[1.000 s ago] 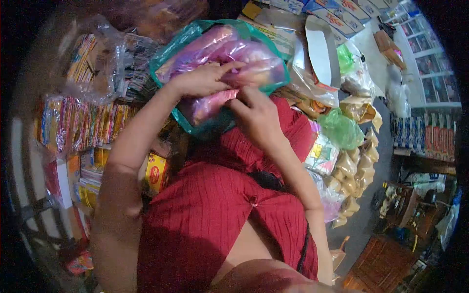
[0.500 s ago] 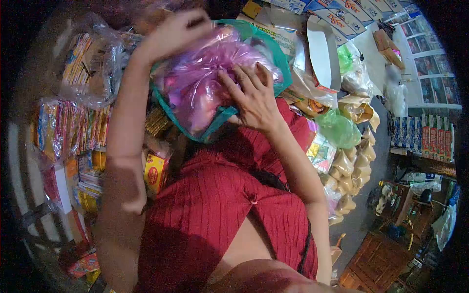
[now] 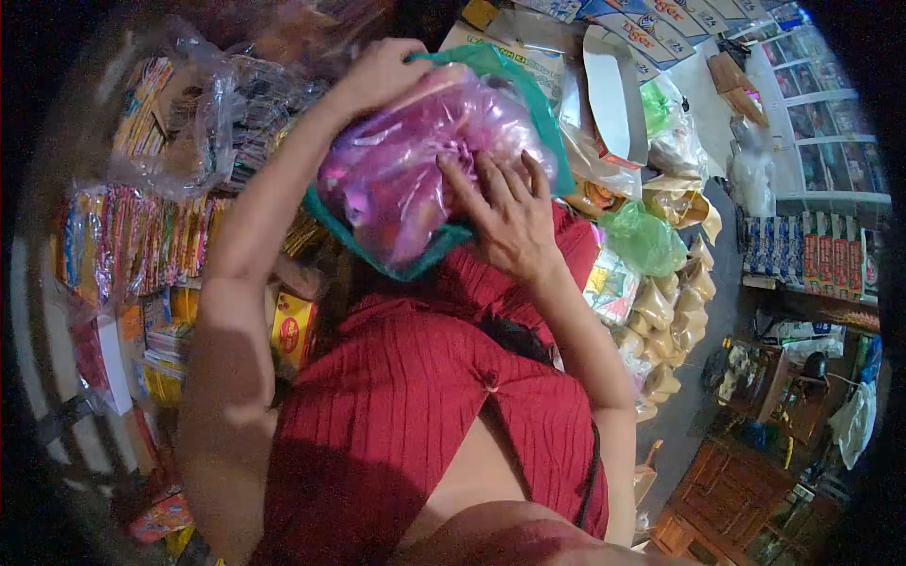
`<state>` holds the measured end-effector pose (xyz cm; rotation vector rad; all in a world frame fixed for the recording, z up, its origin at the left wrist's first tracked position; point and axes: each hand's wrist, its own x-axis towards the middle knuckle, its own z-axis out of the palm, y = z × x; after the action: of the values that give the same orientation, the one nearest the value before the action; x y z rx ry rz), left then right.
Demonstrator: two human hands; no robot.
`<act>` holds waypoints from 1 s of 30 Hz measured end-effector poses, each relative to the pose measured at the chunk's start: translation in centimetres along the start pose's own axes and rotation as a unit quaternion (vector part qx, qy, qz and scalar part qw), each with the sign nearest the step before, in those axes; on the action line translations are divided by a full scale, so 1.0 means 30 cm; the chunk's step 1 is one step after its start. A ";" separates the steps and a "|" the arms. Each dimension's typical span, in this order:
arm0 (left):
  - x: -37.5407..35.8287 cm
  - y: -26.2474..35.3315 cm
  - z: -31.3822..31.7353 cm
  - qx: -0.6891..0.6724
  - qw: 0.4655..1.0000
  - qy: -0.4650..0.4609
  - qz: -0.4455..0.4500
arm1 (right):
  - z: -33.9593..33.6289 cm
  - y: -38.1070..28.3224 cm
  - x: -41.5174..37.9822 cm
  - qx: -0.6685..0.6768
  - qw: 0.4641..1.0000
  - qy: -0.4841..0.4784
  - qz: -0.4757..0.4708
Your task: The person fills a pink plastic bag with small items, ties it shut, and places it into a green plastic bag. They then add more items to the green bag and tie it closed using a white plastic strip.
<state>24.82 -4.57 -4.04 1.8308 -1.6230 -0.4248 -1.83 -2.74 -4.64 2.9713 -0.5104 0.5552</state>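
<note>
Right hand (image 3: 517,222): Four fingers fan out across the right part of the pink bag (image 3: 396,179), resting on its film and grasping nothing in sight. The index fingertip lies beside the gathered creases at the bag's middle. The thumb is hidden under the palm, so what it does cannot be told.

Left hand (image 3: 382,75): At the far left edge of the pink bag, the fingers curl in on the edge of the teal bag (image 3: 543,108), grasping it.

Pink bag: Bulging and glossy, it sits within the teal bag, just beyond the red garment (image 3: 377,415).

Teal bag: Its thin rim shows beyond, to the right of and on the near side of the pink bag.

Work at the rim: By the look of the hands, the teal film is being arranged around the pink bag, one hand at the edge, one steadying the top.

Next at the rim: A further move calls for a sure pinch on the slippery film and light pressure on the pink bag.

Packets: Left of the pink bag, a row of colourful packets (image 3: 142,236) stands near a yellow box (image 3: 293,325).

Pouches: Right of the pink bag and nearer, tan pouches (image 3: 670,316) cluster below a green bag (image 3: 646,241).

Cartons: Beyond and right of the pink bag lie Tiger cartons (image 3: 646,33).
</note>
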 end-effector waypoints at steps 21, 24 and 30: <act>-0.318 0.134 0.069 0.156 0.976 -0.045 0.144 | -0.019 0.052 0.099 -0.002 0.993 -0.116 -0.028; -0.347 0.087 0.096 0.188 0.966 -0.021 0.175 | -0.068 0.067 0.076 0.071 0.989 -0.129 -0.012; -0.357 0.096 0.102 0.245 0.954 -0.049 0.167 | -0.134 0.122 0.106 0.155 0.984 0.022 -0.085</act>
<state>18.77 4.94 -6.28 1.8366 -2.2072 0.0493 -1.61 -6.62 0.32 3.2416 -0.1751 0.7419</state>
